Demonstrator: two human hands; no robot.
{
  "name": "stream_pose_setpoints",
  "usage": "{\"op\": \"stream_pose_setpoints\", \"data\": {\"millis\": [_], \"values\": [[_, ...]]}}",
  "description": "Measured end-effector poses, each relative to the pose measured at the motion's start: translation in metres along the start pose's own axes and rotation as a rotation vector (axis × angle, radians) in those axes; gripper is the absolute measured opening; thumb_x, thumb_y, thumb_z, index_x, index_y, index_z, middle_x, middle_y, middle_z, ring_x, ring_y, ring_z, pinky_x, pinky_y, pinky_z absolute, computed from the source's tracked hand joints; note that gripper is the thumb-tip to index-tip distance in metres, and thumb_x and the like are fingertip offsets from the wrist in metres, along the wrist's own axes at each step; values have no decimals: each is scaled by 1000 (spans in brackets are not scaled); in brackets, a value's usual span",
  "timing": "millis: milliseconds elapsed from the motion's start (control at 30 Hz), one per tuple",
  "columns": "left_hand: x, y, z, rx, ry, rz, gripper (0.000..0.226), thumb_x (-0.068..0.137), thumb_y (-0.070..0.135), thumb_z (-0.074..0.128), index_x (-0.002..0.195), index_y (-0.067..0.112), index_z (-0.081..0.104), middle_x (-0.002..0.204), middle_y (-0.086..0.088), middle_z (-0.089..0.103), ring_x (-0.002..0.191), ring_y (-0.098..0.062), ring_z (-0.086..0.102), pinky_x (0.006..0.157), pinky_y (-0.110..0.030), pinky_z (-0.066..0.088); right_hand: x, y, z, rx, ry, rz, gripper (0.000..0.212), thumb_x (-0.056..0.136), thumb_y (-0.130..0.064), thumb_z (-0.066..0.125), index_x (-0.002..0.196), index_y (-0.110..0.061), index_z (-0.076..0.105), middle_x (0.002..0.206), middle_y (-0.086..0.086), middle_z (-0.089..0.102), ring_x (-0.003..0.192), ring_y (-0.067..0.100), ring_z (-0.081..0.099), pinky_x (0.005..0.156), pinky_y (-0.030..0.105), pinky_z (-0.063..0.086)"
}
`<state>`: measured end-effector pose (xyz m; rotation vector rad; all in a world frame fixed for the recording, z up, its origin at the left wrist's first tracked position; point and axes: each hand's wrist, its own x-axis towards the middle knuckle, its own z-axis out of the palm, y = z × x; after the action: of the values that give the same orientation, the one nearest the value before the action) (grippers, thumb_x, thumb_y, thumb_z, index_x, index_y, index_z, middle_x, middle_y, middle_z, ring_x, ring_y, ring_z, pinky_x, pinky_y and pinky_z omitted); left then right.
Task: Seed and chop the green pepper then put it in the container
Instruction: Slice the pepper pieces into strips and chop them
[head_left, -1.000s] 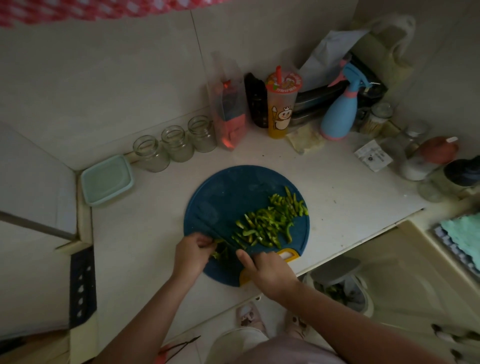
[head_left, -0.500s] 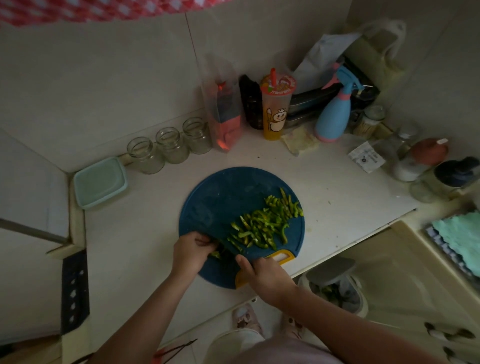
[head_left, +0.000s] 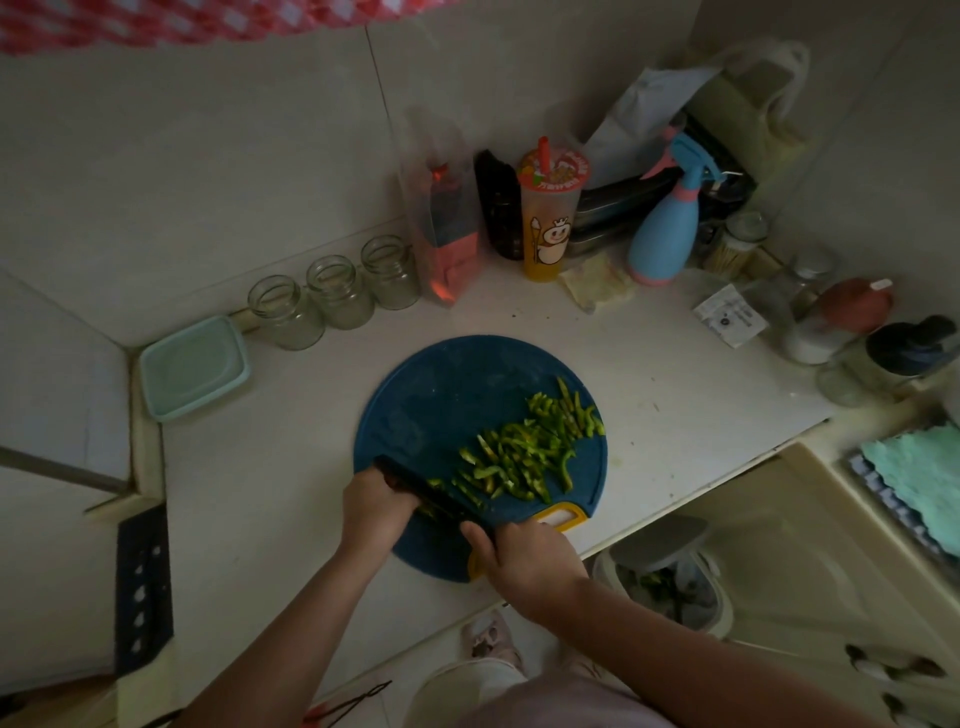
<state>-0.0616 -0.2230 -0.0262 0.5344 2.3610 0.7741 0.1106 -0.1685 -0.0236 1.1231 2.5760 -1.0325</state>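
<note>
A round blue cutting board (head_left: 441, 395) lies on the white counter. A heap of green pepper strips (head_left: 524, 447) covers its right half. My right hand (head_left: 524, 561) grips the handle of a dark knife (head_left: 431, 493), whose blade slants up-left across the board's near side. My left hand (head_left: 376, 501) sits curled on the last bit of uncut pepper just left of the blade; that piece is mostly hidden under the fingers. A pale green lidded container (head_left: 192, 366) stands at the counter's far left corner.
Three empty glass jars (head_left: 332, 296) line the back wall. A printed cup (head_left: 548, 218), a blue spray bottle (head_left: 667, 228), bags and small jars crowd the back right. The counter edge runs just below the board; a bin (head_left: 670, 577) stands on the floor beneath.
The knife blade has come up into view beside my left hand, and the hands have shifted slightly. The pepper pile and board stay where they were.
</note>
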Motion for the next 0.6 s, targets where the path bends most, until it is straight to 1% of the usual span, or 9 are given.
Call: {"op": "stream_pose_setpoints", "data": {"millis": [100,167,233,367,433,500,567,600], "values": [[0,-3,4,-19,21,6,21,74,1,68,64,15,56,67,-3,62,72,-25,64,64,-31,52,2,-5,-4,-28,-11,6,61,96,-59,20,71,-15,54,86,15,66,82,31,63,61,31,38],[-2,-6,6,-33,46,5,16,73,0,68,68,11,58,70,-3,62,73,-25,62,61,-28,46,4,-9,-8,-55,-19,10,62,96,-59,19,71,-14,54,86,14,65,82,31,63,61,31,40],[-1,-9,7,-58,75,-10,11,71,2,70,75,3,60,76,-9,65,75,-26,63,61,-30,46,6,-13,-12,-73,-28,9,63,96,-59,18,73,-13,55,86,14,65,81,31,63,61,32,41],[5,-8,8,-80,42,-54,19,67,7,75,76,-2,60,78,-17,66,76,-32,64,66,-40,52,12,-16,-19,-65,-61,16,62,97,-58,19,65,-15,49,83,13,62,82,29,62,64,33,43],[7,-6,6,-94,15,-78,23,64,7,77,75,-3,59,79,-19,65,78,-34,65,71,-45,54,14,-14,-19,-59,-72,26,61,97,-58,19,63,-16,46,80,12,60,82,29,62,64,32,42],[8,-5,4,-104,2,-85,27,63,7,77,78,-6,60,81,-21,66,80,-35,65,73,-47,54,15,-14,-14,-60,-69,41,61,96,-59,18,62,-16,45,81,12,61,82,29,63,63,32,40],[7,-6,4,-108,-15,-86,24,61,6,76,73,-4,58,76,-19,65,76,-34,66,72,-46,54,17,-15,-8,-62,-48,52,62,96,-59,19,65,-15,49,82,12,62,84,31,63,64,32,41],[4,-5,4,-105,-23,-83,22,62,5,76,67,0,55,70,-16,62,71,-33,64,70,-44,54,19,-17,-5,-63,-37,56,62,96,-59,19,69,-14,52,86,14,64,86,31,63,66,33,41]]}}
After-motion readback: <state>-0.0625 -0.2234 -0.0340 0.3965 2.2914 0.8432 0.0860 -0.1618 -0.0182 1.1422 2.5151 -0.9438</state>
